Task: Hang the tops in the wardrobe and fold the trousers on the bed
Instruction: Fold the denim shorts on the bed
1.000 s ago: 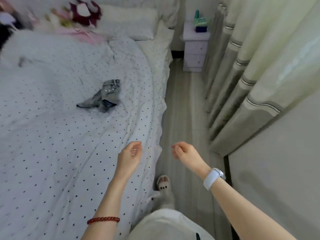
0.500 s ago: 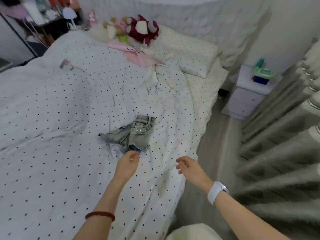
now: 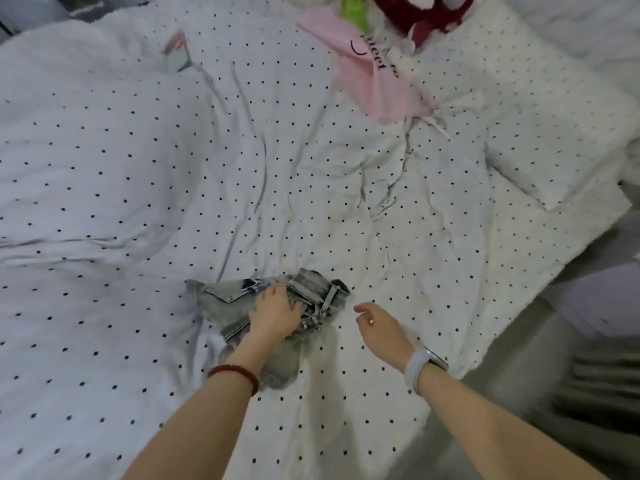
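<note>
Reaching across a dotted bed (image 3: 145, 188), a person presses the left hand (image 3: 277, 315) onto crumpled grey denim trousers (image 3: 228, 303) at lower centre of the head view, fingers curled into the cloth as if gathering it. The right hand (image 3: 381, 323) hovers just beside them, loosely open and holding nothing. Folding appears only to be starting; the next move likely calls for both hands to spread the garment flat before doubling it over. Washed pale with darker streaks, the trousers lie bunched, waistband and belt loops uppermost. A pink top (image 3: 367, 74) waits at upper right of the frame, unhung.
</note>
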Demonstrator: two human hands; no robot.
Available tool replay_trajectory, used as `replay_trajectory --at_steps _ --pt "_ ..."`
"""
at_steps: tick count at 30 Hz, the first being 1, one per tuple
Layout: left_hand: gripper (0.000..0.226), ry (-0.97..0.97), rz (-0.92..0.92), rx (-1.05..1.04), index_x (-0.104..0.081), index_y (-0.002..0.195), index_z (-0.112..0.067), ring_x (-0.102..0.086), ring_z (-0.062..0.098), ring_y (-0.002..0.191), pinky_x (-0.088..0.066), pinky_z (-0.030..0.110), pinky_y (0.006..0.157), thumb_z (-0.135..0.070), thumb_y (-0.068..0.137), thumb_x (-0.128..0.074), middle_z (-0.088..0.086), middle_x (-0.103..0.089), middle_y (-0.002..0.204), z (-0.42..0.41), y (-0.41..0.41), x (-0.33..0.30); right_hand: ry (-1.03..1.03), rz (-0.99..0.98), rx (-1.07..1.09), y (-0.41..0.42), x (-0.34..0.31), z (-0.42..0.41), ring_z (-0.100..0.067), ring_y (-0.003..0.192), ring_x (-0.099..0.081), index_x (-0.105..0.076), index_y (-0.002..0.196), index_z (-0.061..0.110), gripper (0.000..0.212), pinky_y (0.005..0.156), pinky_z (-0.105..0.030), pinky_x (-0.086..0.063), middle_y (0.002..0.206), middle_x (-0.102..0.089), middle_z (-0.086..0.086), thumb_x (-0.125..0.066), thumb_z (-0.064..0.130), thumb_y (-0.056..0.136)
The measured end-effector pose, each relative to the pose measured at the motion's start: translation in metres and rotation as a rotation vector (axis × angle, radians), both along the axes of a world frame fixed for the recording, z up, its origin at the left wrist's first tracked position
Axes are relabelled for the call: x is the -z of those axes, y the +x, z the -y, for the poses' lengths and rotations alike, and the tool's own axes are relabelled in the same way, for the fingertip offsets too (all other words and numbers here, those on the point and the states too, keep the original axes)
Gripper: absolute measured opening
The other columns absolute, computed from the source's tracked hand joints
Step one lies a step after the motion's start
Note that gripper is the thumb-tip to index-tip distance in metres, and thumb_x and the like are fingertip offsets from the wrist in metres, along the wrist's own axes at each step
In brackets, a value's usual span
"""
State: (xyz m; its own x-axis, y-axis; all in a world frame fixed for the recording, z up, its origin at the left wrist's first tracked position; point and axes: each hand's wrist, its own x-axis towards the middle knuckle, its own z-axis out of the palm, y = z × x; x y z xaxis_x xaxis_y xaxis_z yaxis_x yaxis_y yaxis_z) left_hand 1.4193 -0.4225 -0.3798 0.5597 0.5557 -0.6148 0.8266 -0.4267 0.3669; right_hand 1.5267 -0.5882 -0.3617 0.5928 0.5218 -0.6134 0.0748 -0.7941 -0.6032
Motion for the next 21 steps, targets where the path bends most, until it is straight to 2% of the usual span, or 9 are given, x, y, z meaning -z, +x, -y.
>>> replay_trajectory --at_steps 2,4,7,10,11,14,17,19,21 --pt "0.071 -0.027 -0.032 -0.041 -0.015 0.148 -0.014 -0.028 0.036 0.135 -0.031 0.053 0.107 -0.045 0.092 -0.047 0.014 -0.025 0.151 -0.002 0.016 0.014 0.011 -0.015 -0.017 0.014 0.010 -0.008 -0.017 0.064 -0.051 -0.049 0.123 0.015 0.029 0.055 -0.023 -0.041 0.097 -0.061 -0.009 -0.033 0.017 0.099" --pt "0.076 -0.054 -0.027 -0.142 -0.022 0.145 -0.013 -0.042 0.034 0.126 -0.039 0.050 0.101 -0.050 0.087 -0.054 0.016 -0.040 0.142 -0.001 0.030 0.031 0.006 -0.051 -0.050 0.029 0.027 -0.017 -0.015 0.069 -0.052 -0.048 0.126 0.014 0.030 0.058 -0.022 -0.041 0.099 -0.060 -0.006 -0.033 0.017 0.100" --pt "0.037 -0.147 0.115 -0.120 -0.055 0.111 -0.007 -0.058 0.031 0.102 -0.042 0.030 0.076 -0.036 0.090 -0.058 0.012 -0.063 0.108 0.010 0.036 0.034 0.020 -0.082 -0.057 0.041 0.042 -0.024 -0.016 0.096 -0.053 -0.043 0.133 0.011 0.035 0.071 -0.020 -0.040 0.116 -0.054 -0.008 -0.035 0.015 0.100" --pt "0.017 -0.201 0.283 -0.036 -0.062 0.096 -0.005 -0.050 0.023 0.083 -0.029 0.029 0.065 -0.021 0.092 -0.058 0.002 -0.052 0.083 0.017 0.022 0.019 0.088 -0.123 -0.122 0.045 0.047 -0.028 -0.020 0.115 -0.048 -0.035 0.138 0.015 0.046 0.074 -0.009 -0.040 0.132 -0.043 -0.006 -0.037 0.000 0.094" --pt "0.014 -0.187 0.330 -0.025 -0.062 0.094 -0.005 -0.046 0.021 0.080 -0.028 0.029 0.066 -0.018 0.091 -0.058 -0.003 -0.044 0.079 0.017 0.015 0.015 0.110 -0.119 -0.201 0.047 0.046 -0.027 -0.020 0.120 -0.045 -0.032 0.141 0.017 0.054 0.084 -0.010 -0.040 0.136 -0.037 -0.005 -0.037 -0.005 0.092" --pt "0.006 -0.170 0.420 -0.040 -0.065 0.093 -0.008 -0.046 0.020 0.083 -0.034 0.022 0.071 -0.008 0.089 -0.060 -0.008 -0.039 0.083 0.005 -0.015 0.002 0.035 0.018 -0.601 0.042 0.040 -0.030 -0.026 0.140 -0.017 -0.020 0.143 0.033 0.072 0.111 -0.034 -0.026 0.153 -0.010 -0.006 -0.044 -0.004 0.086" --pt "0.022 -0.219 0.498 -0.051 -0.068 0.099 -0.011 -0.050 -0.003 0.084 -0.034 0.003 0.071 0.004 0.087 -0.058 -0.023 -0.048 0.093 -0.012 -0.039 -0.030 0.002 0.193 -0.775 0.033 0.018 -0.046 -0.024 0.143 -0.001 -0.010 0.144 0.041 0.079 0.110 -0.040 -0.027 0.156 0.011 0.002 -0.053 0.007 0.088" --pt "0.034 -0.251 0.532 -0.059 -0.064 0.088 -0.024 -0.049 -0.009 0.063 -0.034 0.005 0.060 0.009 0.087 -0.054 -0.028 -0.056 0.069 -0.021 -0.054 -0.057 0.110 0.221 -0.774 0.025 -0.001 -0.059 -0.022 0.144 0.000 0.002 0.138 0.052 0.090 0.112 -0.040 -0.026 0.155 0.015 0.008 -0.059 0.011 0.086" --pt "0.036 -0.271 0.561 -0.087 -0.060 0.078 -0.023 -0.046 -0.004 0.053 -0.035 0.012 0.056 0.010 0.089 -0.051 -0.022 -0.055 0.057 -0.028 -0.069 -0.081 0.169 0.189 -0.780 0.019 -0.016 -0.071 -0.020 0.144 0.002 0.005 0.134 0.055 0.094 0.113 -0.041 -0.023 0.155 0.012 0.010 -0.064 0.016 0.085"
